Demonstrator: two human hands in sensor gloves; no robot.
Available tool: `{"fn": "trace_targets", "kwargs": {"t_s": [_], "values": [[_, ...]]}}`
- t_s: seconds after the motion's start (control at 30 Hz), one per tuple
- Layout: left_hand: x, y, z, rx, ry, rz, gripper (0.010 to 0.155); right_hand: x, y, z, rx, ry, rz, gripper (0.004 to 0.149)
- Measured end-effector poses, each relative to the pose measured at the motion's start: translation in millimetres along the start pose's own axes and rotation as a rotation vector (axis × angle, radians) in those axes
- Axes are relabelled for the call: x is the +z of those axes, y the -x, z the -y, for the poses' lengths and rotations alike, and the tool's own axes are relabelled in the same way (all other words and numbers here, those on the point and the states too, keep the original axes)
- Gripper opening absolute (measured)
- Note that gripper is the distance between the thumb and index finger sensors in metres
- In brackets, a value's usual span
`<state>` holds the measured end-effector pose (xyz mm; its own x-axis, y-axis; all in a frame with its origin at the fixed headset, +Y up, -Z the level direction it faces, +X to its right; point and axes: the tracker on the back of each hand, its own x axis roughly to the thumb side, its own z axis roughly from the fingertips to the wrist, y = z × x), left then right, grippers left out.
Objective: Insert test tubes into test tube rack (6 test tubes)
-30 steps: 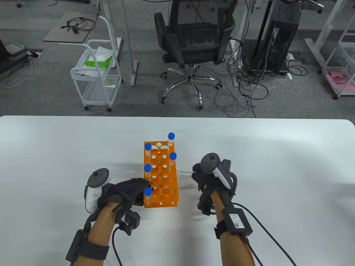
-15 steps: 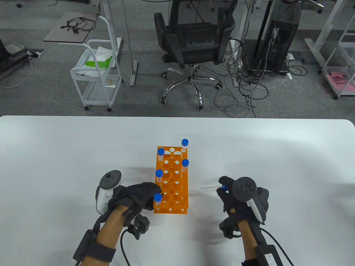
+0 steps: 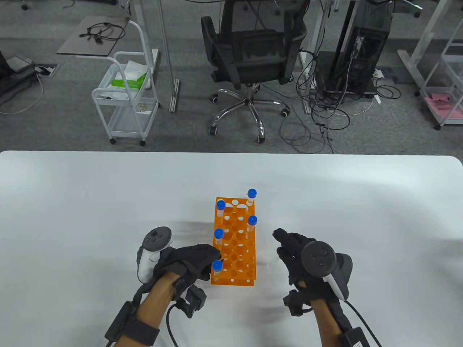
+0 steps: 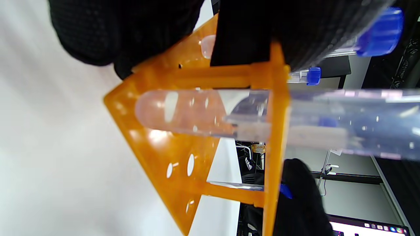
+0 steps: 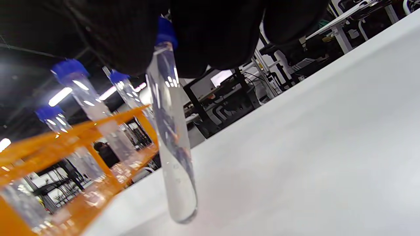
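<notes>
- The left hand sits at the near left corner of the orange rack, its fingers curled round the rack's near end and holding it on the white table.
- The right hand hovers just right of the rack, apart from it; its fingers pinch the blue-capped end of a clear test tube, which hangs nearly upright with its rounded bottom close above the table.
- In the rack, five blue-capped tubes stand upright: the nearest at the near left corner beside the left hand, another further along the left side, one on the right side, one at the far left corner and one at the far right corner.
- Beyond the table, a black office chair, a white trolley and tangled cables stand on the grey floor.
</notes>
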<state>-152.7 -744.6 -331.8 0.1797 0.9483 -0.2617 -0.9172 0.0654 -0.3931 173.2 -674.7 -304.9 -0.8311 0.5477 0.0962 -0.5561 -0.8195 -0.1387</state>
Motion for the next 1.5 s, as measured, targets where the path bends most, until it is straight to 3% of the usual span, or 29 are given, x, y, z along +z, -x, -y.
{"fn": "trace_targets", "kwargs": {"t_s": [0.07, 0.3, 0.87, 1.5], "values": [[-0.7, 1.2, 2.1, 0.001, 0.007, -0.001, 0.041, 4.0, -6.7, 4.2, -0.011, 0.032, 0.022, 0.057], [-2.5, 2.3, 7.1, -0.019, 0.028, -0.005, 0.041, 15.9, -23.5, 15.9, -0.027, 0.099, 0.099, 0.052], [-2.8, 3.9, 8.9, -0.053, 0.036, -0.015, 0.041, 24.3, -34.8, 28.5, -0.306, 0.049, 0.159, 0.05], [-3.3, 7.7, 13.6, -0.066, 0.028, -0.035, 0.041, 28.6, -44.3, 12.0, -0.214, 0.047, 0.177, 0.05]]}}
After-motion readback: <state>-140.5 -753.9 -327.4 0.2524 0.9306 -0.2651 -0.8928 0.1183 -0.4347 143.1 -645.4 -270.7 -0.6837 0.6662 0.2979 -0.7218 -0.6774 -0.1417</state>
